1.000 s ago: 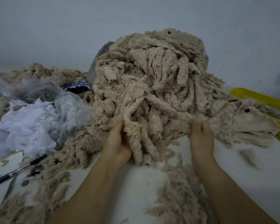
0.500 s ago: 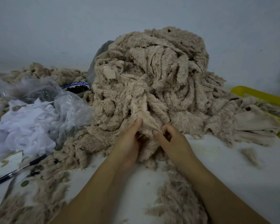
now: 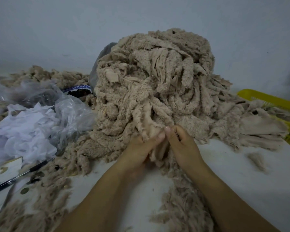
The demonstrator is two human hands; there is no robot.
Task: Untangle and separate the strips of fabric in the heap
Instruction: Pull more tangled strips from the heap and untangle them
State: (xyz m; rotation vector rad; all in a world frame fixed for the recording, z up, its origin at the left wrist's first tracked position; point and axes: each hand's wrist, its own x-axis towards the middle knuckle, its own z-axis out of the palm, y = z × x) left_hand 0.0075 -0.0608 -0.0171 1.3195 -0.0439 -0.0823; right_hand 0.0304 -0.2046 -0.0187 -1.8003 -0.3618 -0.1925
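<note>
Left grip (image 3: 138, 149) is clenched round a fuzzy beige strip (image 3: 153, 131), thumb on top. The right grip (image 3: 182, 144) touches it thumb to thumb and seems to pinch the same strip with curled fingers. Both work at the foot of the heap (image 3: 157, 77), which stands tall on the desk (image 3: 241, 173) and spills right onto a yellow basket (image 3: 266, 99). The strips look light, soft and limp, and will likely snag on each other's pile and shed fluff. I would take one near a free end and draw it out gently. How far this strip runs into the heap is hidden, and its ends cannot be made out.
</note>
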